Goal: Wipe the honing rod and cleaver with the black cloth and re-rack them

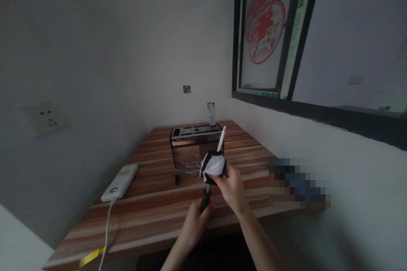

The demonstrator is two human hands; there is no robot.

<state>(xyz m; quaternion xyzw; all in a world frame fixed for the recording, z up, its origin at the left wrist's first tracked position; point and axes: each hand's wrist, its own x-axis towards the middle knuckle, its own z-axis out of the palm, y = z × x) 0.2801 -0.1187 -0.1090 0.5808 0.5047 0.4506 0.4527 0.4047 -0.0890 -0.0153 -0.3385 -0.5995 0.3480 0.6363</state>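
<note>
L hand [197, 217]: fingers clamped on handle [206, 200], prob. to steady rod [221, 139]; R hand [234, 186]: fingers clamped on cloth [214, 165], rod out above & below.

- Left of the clear tank [187, 163], a hand could slide over bare wood [154, 173], until the white power bank [123, 181].
- Right of the tank, there's room before the wall [251, 120].
- In front of the tank, the left hand [196, 217], right hand [234, 188] and black-and-white cloth [215, 165] block the way.
</note>
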